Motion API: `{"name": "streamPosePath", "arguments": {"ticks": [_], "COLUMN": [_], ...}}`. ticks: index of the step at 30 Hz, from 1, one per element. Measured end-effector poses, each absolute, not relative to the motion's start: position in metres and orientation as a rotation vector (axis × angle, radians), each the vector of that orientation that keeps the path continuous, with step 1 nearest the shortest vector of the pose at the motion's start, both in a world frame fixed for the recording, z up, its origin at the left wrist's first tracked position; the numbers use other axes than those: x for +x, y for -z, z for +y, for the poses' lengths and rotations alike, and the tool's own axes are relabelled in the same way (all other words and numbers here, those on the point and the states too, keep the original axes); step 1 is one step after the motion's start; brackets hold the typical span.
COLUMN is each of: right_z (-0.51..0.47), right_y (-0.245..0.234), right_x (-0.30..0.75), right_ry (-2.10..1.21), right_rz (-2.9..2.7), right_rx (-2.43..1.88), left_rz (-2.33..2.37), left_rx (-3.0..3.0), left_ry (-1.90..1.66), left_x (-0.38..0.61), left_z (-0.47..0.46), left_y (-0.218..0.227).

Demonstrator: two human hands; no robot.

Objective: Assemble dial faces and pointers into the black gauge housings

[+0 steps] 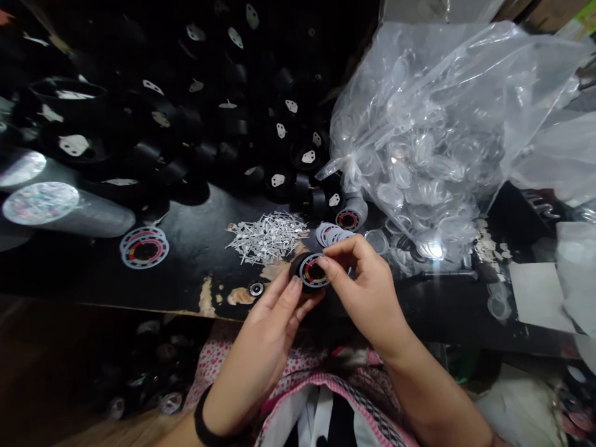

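Observation:
Near the front edge of the bench, my left hand [274, 304] is wrapped round a small black round gauge housing, thumb in front. A printed gauge dial [313, 273] with red and white markings sits at the housing's open face. My right hand [365, 282] pinches the dial's upper right edge between thumb and forefinger; how firmly it grips is hard to see. Just beyond lies a pile of thin white gauge pointers [270, 237]. A few loose dials [333, 234] lie behind my right hand. To the left of my hands is a small round black-and-silver part [256, 288].
Many black housings [307, 158] with white plates inside fill the back. A clear plastic bag [433, 143] of transparent round covers stands right. More dials [144, 247] lie left beside wrapped cylinders [69, 208]. A dark rod-like tool [449, 274] and white card [540, 295] are at right.

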State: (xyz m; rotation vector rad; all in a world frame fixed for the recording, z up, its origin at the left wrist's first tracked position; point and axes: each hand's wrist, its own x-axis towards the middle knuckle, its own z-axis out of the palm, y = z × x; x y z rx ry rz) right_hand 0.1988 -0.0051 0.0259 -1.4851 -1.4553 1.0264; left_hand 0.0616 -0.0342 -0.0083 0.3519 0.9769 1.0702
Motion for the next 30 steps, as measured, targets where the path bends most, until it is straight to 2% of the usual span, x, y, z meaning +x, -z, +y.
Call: {"name": "streamPosePath", "arguments": {"ticks": [6,11,17,19,24,27,30], "right_z": [0.0,-0.004,-0.008,0.003,0.039,0.049,0.05], "right_y": [-0.025,-0.022,-0.025,-0.025,-0.016,-0.011,-0.009], "right_x": [0.202,0.204,0.203,0.201,0.185,0.176,0.174], "right_ry": [-1.222,-1.149,-1.275,-1.143,-0.287,-0.098,-0.045], "right_rz": [-1.454,-1.587,-1.762,-1.965,-2.563,-2.73,-2.788], "right_rx": [-1.559,-1.612,-1.481,-1.44,-1.618,-1.548,-1.509], "left_rz": [0.998,0.987,1.192,1.245,1.183,1.182,1.152], "left_rx": [0.609,0.633,0.786,0.792,0.573,0.452,0.354], "left_ry": [-1.06,-1.023,-0.971,-1.004,-1.1,-1.183,-1.249], "left_x": [0.055,0.052,0.034,0.027,0.019,0.021,0.023], "left_z": [-0.041,-0.041,-0.048,-0.049,-0.047,-0.044,-0.042], "left_y": [0.029,0.029,0.029,0.029,0.025,0.022,0.018]}}
